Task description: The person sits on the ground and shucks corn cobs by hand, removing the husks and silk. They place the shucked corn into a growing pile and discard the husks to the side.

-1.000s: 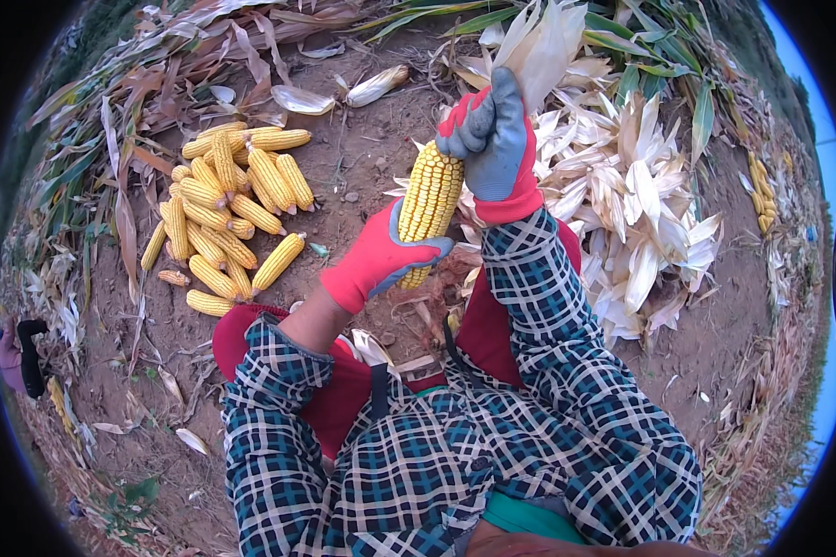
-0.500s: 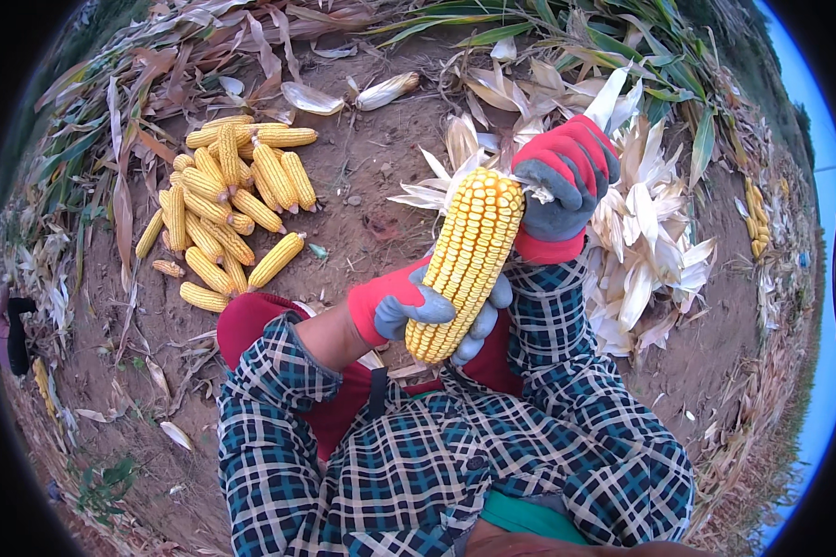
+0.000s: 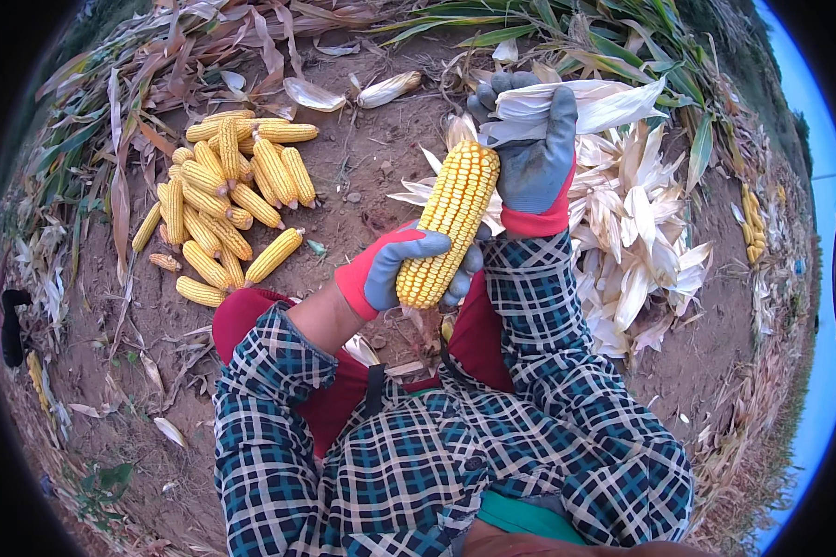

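A husked ear of corn (image 3: 449, 227), yellow and bare, is tilted in front of my body. My gloved left hand (image 3: 398, 269) grips its lower part, with the thumb on the near side and fingertips showing on the right. At the ear's upper end is my gloved right hand (image 3: 537, 153), palm turned up. A pale dry corn husk (image 3: 594, 104) lies across that hand, between thumb and fingers, and points off to the right. Whether the husk still joins the ear is hard to see.
A pile of bare corn ears (image 3: 218, 200) lies on the soil to the left. Loose pale husks (image 3: 636, 223) are heaped at the right. Dry stalks and leaves (image 3: 186, 56) border the far side. More ears (image 3: 752, 223) lie at the far right.
The ear and my left hand have moved up and slightly left. My right hand has turned from a closed grip at the ear's tip to palm up, the husk now stretched across it.
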`<state>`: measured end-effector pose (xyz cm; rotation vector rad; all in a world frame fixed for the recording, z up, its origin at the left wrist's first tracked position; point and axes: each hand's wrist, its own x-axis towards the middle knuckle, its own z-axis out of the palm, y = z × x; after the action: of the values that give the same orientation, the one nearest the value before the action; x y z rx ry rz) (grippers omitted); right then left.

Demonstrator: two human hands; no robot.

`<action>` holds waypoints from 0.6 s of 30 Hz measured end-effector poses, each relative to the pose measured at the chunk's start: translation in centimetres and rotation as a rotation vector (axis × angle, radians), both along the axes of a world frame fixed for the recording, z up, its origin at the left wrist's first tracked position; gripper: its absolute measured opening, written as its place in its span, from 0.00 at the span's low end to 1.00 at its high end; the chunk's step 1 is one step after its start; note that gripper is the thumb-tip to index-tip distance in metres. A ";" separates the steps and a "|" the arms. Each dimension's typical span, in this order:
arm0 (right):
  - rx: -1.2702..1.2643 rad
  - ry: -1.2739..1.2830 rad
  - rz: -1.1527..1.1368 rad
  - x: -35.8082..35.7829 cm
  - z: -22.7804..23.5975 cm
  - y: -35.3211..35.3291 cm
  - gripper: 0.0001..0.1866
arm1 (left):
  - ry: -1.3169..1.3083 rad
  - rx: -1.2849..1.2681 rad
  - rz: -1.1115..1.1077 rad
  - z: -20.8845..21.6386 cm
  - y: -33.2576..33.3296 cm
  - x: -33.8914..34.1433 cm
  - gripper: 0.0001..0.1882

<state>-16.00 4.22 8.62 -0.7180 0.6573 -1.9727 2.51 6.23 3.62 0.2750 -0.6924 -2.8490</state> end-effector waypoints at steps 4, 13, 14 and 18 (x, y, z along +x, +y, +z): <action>-0.003 -0.128 0.271 -1.4 -1.1 0.3 0.28 | -0.145 -0.209 0.013 -0.6 -0.7 0.3 0.35; 0.722 0.223 0.605 0.9 -5.1 4.4 0.23 | -0.836 -2.156 -0.171 -4.9 -1.8 2.8 0.38; 0.865 0.452 0.660 2.7 -5.9 6.2 0.23 | -0.861 -2.122 -0.281 -6.2 -1.7 3.3 0.38; 0.875 0.213 0.677 2.7 -9.9 8.1 0.21 | -0.994 -1.676 -0.409 -11.5 -0.4 4.0 0.36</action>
<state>-13.29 12.32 -1.23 -0.4927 1.1190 -0.8583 6.53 5.88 -7.89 1.1935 -2.9983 -1.1678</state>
